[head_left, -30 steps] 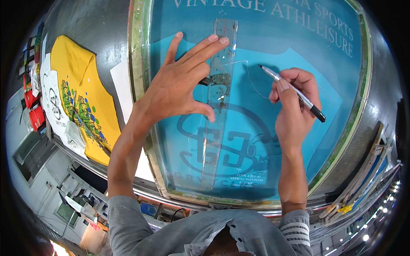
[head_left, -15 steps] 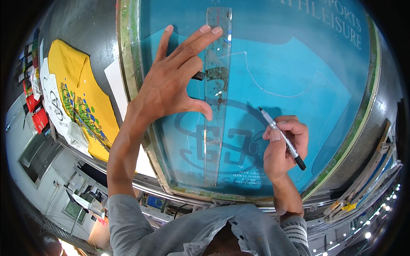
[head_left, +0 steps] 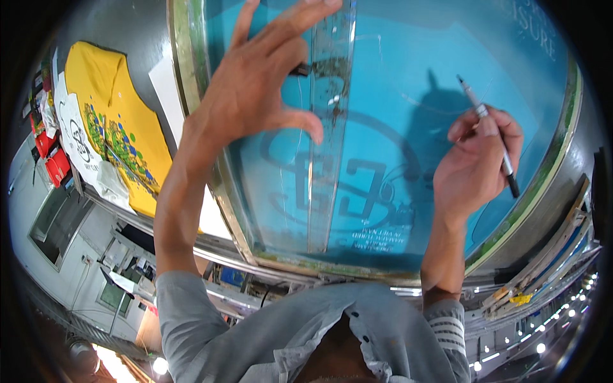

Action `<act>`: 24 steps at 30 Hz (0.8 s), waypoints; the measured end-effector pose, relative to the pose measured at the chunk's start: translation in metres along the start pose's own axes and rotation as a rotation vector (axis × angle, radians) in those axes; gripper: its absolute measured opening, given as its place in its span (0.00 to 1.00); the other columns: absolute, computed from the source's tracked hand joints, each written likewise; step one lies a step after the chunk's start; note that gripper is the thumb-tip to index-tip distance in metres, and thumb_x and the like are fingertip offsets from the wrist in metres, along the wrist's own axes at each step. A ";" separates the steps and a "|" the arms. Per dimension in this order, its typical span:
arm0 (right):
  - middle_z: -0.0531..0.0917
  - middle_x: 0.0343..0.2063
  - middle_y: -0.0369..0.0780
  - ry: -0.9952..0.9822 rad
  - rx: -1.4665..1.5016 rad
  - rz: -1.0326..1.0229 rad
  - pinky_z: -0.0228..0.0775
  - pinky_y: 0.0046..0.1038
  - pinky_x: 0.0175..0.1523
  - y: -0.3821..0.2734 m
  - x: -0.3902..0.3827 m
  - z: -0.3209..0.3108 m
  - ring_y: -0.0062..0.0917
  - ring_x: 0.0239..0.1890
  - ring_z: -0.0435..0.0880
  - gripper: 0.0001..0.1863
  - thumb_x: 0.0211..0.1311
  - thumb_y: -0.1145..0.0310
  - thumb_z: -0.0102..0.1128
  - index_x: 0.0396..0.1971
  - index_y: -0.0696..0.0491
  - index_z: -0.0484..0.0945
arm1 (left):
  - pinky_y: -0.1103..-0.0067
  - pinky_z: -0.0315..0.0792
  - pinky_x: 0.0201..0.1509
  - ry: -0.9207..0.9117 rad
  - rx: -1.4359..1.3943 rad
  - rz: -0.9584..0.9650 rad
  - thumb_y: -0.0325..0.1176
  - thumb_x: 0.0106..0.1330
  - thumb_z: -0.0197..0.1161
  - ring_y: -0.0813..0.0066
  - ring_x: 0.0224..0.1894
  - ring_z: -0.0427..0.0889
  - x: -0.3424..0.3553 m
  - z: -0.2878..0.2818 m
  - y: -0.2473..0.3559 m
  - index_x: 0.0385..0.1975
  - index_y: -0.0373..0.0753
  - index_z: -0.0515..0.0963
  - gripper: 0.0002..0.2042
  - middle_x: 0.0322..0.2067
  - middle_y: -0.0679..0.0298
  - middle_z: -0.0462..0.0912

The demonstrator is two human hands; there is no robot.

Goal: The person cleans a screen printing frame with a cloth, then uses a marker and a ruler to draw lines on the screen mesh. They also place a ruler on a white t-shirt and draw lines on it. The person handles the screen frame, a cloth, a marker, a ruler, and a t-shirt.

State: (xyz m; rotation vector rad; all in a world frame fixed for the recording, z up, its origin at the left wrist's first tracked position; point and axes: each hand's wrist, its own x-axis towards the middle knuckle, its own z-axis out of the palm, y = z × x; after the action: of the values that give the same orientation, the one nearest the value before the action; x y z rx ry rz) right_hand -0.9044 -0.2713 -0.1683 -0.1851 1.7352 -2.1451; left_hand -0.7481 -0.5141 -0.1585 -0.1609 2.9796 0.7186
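Observation:
My left hand [head_left: 246, 92] lies spread across the upper part of a clear, stained ruler [head_left: 328, 159], thumb stuck out over it. Some fingertips reach the top edge of the picture. A black cap-like piece [head_left: 299, 69] pokes out from under its curled finger. The ruler rests lengthwise on a blue mesh screen [head_left: 389, 70] that carries a faint round emblem. Through the mesh shows a garment-panel outline. To the right, my right hand [head_left: 476, 156] grips a silver marker [head_left: 497, 137] with a black end. Its tip points up and away, apparently above the mesh, over a shadow.
A green-stained frame [head_left: 571, 131] borders the mesh. At left lie a yellow printed garment piece [head_left: 115, 115], a white printed piece [head_left: 78, 137] and white paper [head_left: 166, 96]. Red objects [head_left: 57, 167] sit at the far left. Several frames [head_left: 543, 255] lean at the lower right.
My right hand has moved away to the upper right with the marker. My left hand keeps its place on the ruler, while the whole view has shifted.

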 end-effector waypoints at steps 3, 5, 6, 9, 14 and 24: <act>0.82 0.29 0.46 0.013 0.020 -0.028 0.68 0.24 0.30 0.003 -0.001 -0.003 0.24 0.27 0.78 0.07 0.67 0.79 0.54 0.43 0.63 0.73 | 0.46 0.26 0.79 -0.099 -0.091 -0.095 0.32 0.69 0.59 0.61 0.81 0.48 0.003 -0.009 0.001 0.70 0.49 0.67 0.27 0.77 0.63 0.56; 0.82 0.28 0.46 0.011 -0.009 -0.062 0.68 0.24 0.30 0.005 -0.003 -0.004 0.25 0.26 0.78 0.07 0.67 0.78 0.54 0.43 0.63 0.73 | 0.47 0.25 0.79 -0.040 -0.204 -0.121 0.30 0.72 0.55 0.61 0.80 0.49 0.003 -0.008 0.004 0.67 0.48 0.69 0.23 0.77 0.62 0.59; 0.82 0.28 0.47 -0.006 -0.009 -0.064 0.68 0.24 0.30 0.005 -0.002 -0.004 0.25 0.26 0.78 0.08 0.67 0.78 0.54 0.43 0.64 0.73 | 0.48 0.24 0.79 -0.049 -0.192 -0.120 0.29 0.72 0.52 0.61 0.80 0.49 0.003 -0.008 0.003 0.67 0.47 0.69 0.23 0.76 0.62 0.59; 0.82 0.28 0.47 -0.046 -0.010 -0.061 0.68 0.23 0.30 0.005 -0.002 -0.005 0.25 0.25 0.78 0.08 0.67 0.78 0.55 0.44 0.64 0.73 | 0.49 0.23 0.80 -0.064 -0.163 -0.109 0.27 0.74 0.46 0.61 0.80 0.50 0.002 -0.005 -0.001 0.67 0.45 0.69 0.22 0.76 0.61 0.60; 0.82 0.28 0.48 -0.050 -0.016 -0.075 0.68 0.23 0.30 0.007 -0.002 -0.004 0.26 0.25 0.78 0.09 0.67 0.78 0.56 0.44 0.64 0.73 | 0.50 0.23 0.80 -0.094 -0.133 -0.146 0.27 0.75 0.44 0.58 0.80 0.50 0.007 -0.003 -0.003 0.59 0.40 0.74 0.17 0.76 0.59 0.59; 0.86 0.49 0.46 -0.582 -0.532 0.222 0.72 0.41 0.59 -0.024 -0.114 -0.005 0.35 0.51 0.85 0.21 0.67 0.70 0.63 0.59 0.50 0.75 | 0.41 0.28 0.77 -0.099 -0.030 -0.065 0.24 0.52 0.68 0.51 0.80 0.49 0.012 -0.011 0.011 0.33 0.38 0.70 0.13 0.77 0.53 0.57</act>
State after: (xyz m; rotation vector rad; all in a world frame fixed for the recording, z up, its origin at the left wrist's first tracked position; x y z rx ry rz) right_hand -0.8063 -0.2207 -0.1317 -0.6491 1.8041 -1.2602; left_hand -0.7619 -0.5106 -0.1454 -0.2167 2.8569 0.7410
